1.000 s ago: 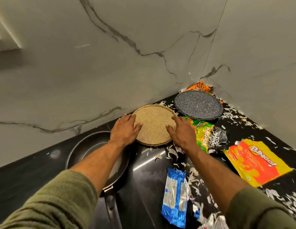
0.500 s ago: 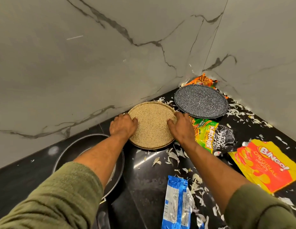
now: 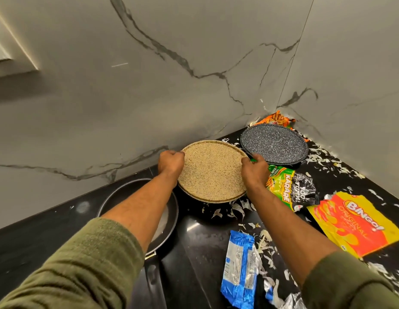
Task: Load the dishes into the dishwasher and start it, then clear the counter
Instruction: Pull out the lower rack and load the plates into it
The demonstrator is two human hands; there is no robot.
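Note:
A round speckled tan plate (image 3: 213,171) is lifted off the black counter (image 3: 194,253), its far edge tilted up. My left hand (image 3: 171,162) grips its left rim and my right hand (image 3: 254,169) grips its right rim. Beyond it, a dark grey speckled plate (image 3: 273,143) lies flat in the corner. A black frying pan (image 3: 169,219) with a handle pointing toward me sits under my left forearm.
Snack wrappers litter the counter: a green and black one (image 3: 292,192), an orange and yellow Bingo bag (image 3: 354,224), a blue and white packet (image 3: 240,268) and an orange one (image 3: 276,118) in the corner. White shreds (image 3: 236,209) are scattered about. Marble walls close the corner.
Both hands went from resting beside the tan plate to curling round its rims, and the plate has come up off the counter.

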